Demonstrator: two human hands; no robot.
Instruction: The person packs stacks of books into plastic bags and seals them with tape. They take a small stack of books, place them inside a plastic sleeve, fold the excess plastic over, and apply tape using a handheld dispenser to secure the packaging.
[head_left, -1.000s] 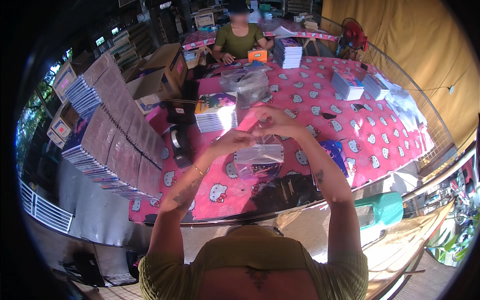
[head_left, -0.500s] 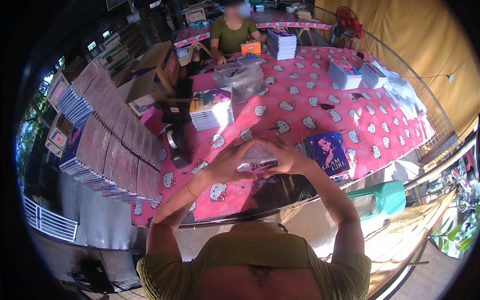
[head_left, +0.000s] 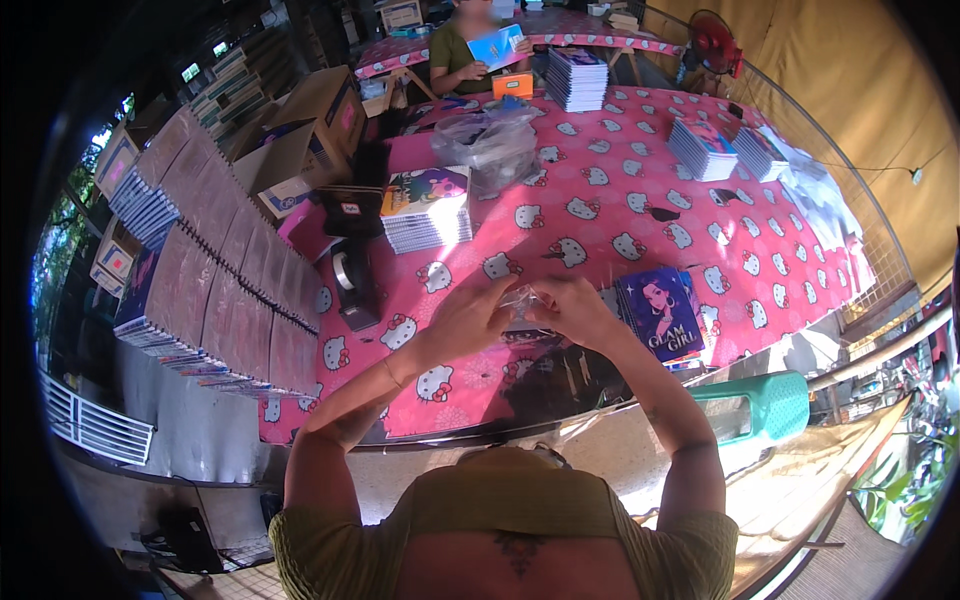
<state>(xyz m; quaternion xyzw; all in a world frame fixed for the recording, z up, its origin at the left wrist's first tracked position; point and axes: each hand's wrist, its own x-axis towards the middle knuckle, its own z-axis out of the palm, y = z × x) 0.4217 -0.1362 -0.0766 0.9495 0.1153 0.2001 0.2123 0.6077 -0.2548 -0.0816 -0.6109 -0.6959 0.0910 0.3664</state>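
Near the front edge of the table, both hands work at clear plastic wrap (head_left: 519,298) gathered above a small stack of notebooks (head_left: 530,337). My left hand (head_left: 472,326) has its fingers bent and pressed on the wrap from the left. From the right, my right hand (head_left: 577,310) pinches the same film with its fingertips. Most of the wrapped stack is hidden beneath the hands. Just right of my right hand lies a pile of purple-covered notebooks (head_left: 660,312) with a drawn figure on top.
A black tape dispenser (head_left: 354,288) and a notebook stack (head_left: 428,208) stand to the left. Wrapped notebooks (head_left: 215,300) rise at the left edge. Across the pink patterned table (head_left: 600,205), a co-worker holds a blue notebook (head_left: 497,47) behind a plastic bag (head_left: 485,145).
My hands have come off the stack's sides, with fingers drawn together and pinching wrap above it. The co-worker has lifted a blue notebook.
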